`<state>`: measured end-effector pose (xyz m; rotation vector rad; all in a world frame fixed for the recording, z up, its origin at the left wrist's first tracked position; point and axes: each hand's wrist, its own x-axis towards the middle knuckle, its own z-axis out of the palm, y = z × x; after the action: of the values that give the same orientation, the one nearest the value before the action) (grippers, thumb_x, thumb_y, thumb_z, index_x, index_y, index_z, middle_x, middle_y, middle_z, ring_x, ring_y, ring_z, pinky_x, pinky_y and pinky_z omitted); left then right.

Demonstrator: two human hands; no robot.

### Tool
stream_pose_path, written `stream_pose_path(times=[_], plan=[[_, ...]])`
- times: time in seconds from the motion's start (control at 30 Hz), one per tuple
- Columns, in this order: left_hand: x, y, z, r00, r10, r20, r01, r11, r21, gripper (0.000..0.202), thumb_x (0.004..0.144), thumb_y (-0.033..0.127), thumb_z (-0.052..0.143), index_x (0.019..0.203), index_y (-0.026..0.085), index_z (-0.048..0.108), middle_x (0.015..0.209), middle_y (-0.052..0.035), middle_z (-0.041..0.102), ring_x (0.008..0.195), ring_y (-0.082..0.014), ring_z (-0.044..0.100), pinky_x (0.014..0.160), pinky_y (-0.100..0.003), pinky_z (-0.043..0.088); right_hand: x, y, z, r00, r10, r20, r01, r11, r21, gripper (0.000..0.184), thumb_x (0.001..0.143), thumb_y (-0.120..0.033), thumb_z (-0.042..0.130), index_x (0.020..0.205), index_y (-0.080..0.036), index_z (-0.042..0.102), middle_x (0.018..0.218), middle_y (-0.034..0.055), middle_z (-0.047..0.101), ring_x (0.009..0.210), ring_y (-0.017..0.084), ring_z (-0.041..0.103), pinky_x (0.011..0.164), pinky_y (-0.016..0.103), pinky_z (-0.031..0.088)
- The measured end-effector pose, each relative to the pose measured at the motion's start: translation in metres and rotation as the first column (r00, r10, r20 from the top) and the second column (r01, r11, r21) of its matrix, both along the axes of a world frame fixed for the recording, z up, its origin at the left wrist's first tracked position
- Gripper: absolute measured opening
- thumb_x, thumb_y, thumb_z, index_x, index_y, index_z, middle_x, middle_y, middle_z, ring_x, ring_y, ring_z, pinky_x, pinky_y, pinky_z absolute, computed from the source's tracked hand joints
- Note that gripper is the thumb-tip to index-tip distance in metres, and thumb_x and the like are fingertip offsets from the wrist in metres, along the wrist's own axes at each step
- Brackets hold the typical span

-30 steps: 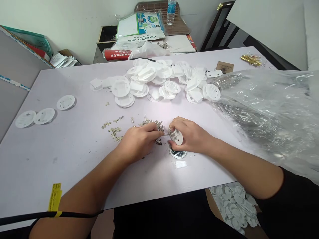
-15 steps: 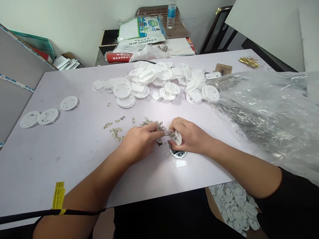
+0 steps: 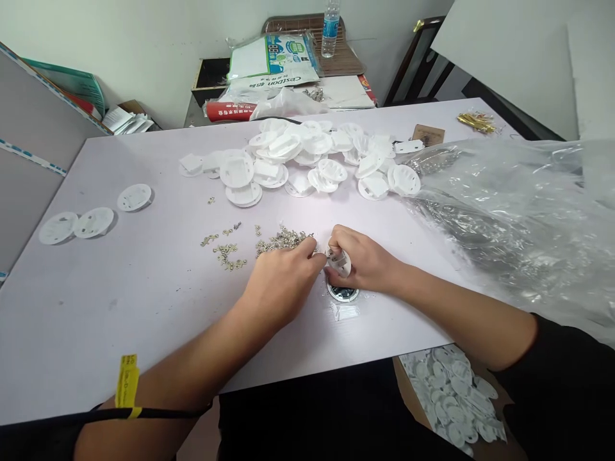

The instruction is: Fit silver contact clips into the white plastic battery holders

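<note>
My right hand (image 3: pixel 360 259) grips a round white plastic part (image 3: pixel 340 262), which is tilted on edge with its raised inner side facing left. The fingers of my left hand (image 3: pixel 293 272) are pinched together at that part's left edge; what they hold is too small to make out. Beneath my right hand a round dark disc with a pale rim (image 3: pixel 343 294) lies on the table. A heap of small metal pieces (image 3: pixel 283 241) lies just beyond my left hand, and a looser scatter of metal pieces (image 3: pixel 225 255) is to its left.
White round parts (image 3: pixel 291 150) are piled across the back of the table, with several more (image 3: pixel 93 222) at the left. A clear plastic bag (image 3: pixel 519 211) covers the right side. More white parts fill a box (image 3: pixel 456 390) below the front edge. A black cord (image 3: pixel 163 413) crosses my left forearm.
My left hand has moved right and closer to the white part, uncovering more of the metal heap. My right hand has kept its hold and barely moved.
</note>
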<state>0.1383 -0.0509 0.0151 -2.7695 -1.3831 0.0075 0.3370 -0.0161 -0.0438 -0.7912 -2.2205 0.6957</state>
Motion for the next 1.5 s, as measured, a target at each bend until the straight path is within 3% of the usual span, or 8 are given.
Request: stream_pose_path(times=[0.13,0.37,0.57,0.8,1.0,1.23,1.5], plan=[[-0.003,0.004,-0.005,0.999,0.016,0.029,-0.016,1.000,-0.014,0.025,0.079,0.004,0.043,0.081,0.020,0.062,0.081,0.0000,0.054,0.049,-0.0111,0.011,0.043,-0.029,0.009,0.000,0.000,0.000,1.000,-0.006,-0.004,0.006,0.999,-0.041,0.034,0.074,-0.015,0.066,0.086,-0.023,0.034,0.080,-0.0019,0.043,0.066,0.012,0.040,0.057,0.025,0.034],[-0.019,0.011,-0.011,0.994,-0.001,0.105,0.000,1.000,0.013,0.042,0.081,0.003,0.044,0.101,0.026,0.073,0.084,-0.0006,0.061,0.050,-0.0102,0.028,0.044,-0.028,0.013,0.002,-0.002,0.000,0.998,-0.065,0.016,0.066,0.995,-0.078,0.038,0.072,-0.015,0.068,0.086,-0.023,0.034,0.080,-0.0038,0.043,0.060,0.009,0.036,0.057,0.025,0.032],[-0.024,0.015,-0.019,0.979,-0.030,0.202,0.027,0.999,0.017,0.056,0.078,0.002,0.046,0.117,0.033,0.072,0.086,0.0005,0.062,0.052,-0.0097,0.036,0.045,-0.025,0.018,0.002,-0.003,0.001,0.997,-0.076,0.023,0.079,0.991,-0.108,0.039,0.071,-0.015,0.069,0.087,-0.023,0.034,0.081,-0.0046,0.042,0.057,0.007,0.036,0.057,0.026,0.032],[-0.024,0.015,-0.020,0.978,-0.025,0.206,0.027,1.000,-0.004,0.054,0.079,0.003,0.045,0.115,0.031,0.073,0.086,0.0004,0.063,0.054,-0.0097,0.038,0.045,-0.024,0.019,0.001,-0.003,0.002,0.996,-0.078,0.032,0.081,0.992,-0.101,0.040,0.071,-0.013,0.069,0.086,-0.023,0.033,0.081,-0.0044,0.042,0.058,0.009,0.033,0.056,0.026,0.031],[-0.022,0.014,-0.017,0.988,-0.034,0.149,0.031,0.999,0.023,0.052,0.079,0.003,0.044,0.110,0.032,0.072,0.086,0.0015,0.061,0.052,-0.0107,0.031,0.044,-0.026,0.016,0.002,-0.003,0.001,0.997,-0.070,0.027,0.072,0.993,-0.090,0.039,0.071,-0.014,0.068,0.086,-0.023,0.032,0.080,-0.0036,0.041,0.062,0.010,0.035,0.057,0.026,0.031],[-0.015,0.012,-0.012,0.995,-0.076,0.068,0.075,0.997,0.014,0.040,0.083,0.004,0.041,0.100,0.024,0.071,0.086,-0.0008,0.061,0.052,-0.0116,0.027,0.043,-0.028,0.012,0.002,-0.001,-0.001,0.999,-0.032,-0.002,0.032,0.997,-0.072,0.037,0.072,-0.014,0.065,0.085,-0.023,0.032,0.080,-0.0028,0.041,0.064,0.012,0.037,0.058,0.026,0.033],[-0.008,0.012,-0.011,0.993,-0.096,0.068,0.097,0.995,-0.004,0.035,0.082,0.004,0.045,0.097,0.022,0.070,0.081,-0.0010,0.058,0.050,-0.0107,0.023,0.043,-0.028,0.011,0.000,-0.003,0.000,1.000,0.001,-0.015,-0.003,0.995,-0.100,0.035,0.073,-0.017,0.064,0.086,-0.024,0.032,0.082,-0.0014,0.045,0.068,0.014,0.044,0.061,0.027,0.037]])
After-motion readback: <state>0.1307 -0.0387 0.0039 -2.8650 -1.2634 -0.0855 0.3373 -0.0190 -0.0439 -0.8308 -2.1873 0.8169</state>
